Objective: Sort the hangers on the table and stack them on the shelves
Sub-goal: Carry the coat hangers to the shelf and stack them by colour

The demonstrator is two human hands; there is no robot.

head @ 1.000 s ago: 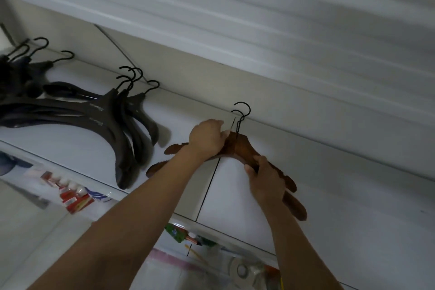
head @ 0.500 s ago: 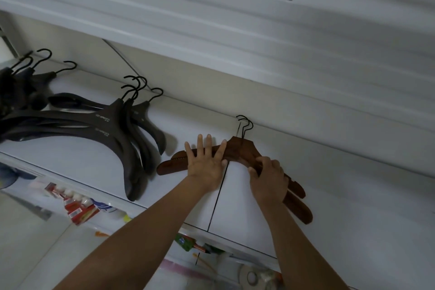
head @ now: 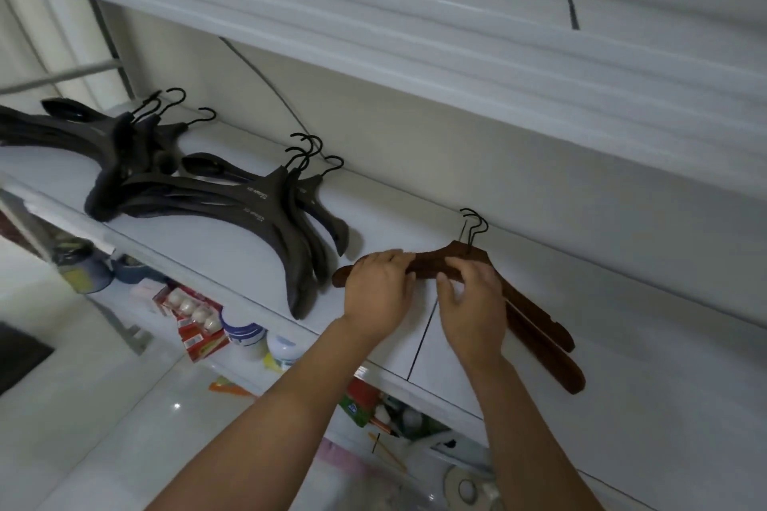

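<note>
Just changed, head view: left hand (head: 379, 295) no longer lies flat; its fingers now curl over the left arm of the brown hangers (head: 535, 319). Right hand (head: 473, 303) has slid from the right arm to the neck, fingers on top, thumb beneath, in a loose pinch.
Hangers' place: flat on the shelf (head: 622, 365), hooks toward 12 o'clock, near the back wall.
Black hangers (head: 269, 212): piled at 10 o'clock, close by, not touching.
Meaning: probably squaring the brown pair; only letting go remains.
</note>
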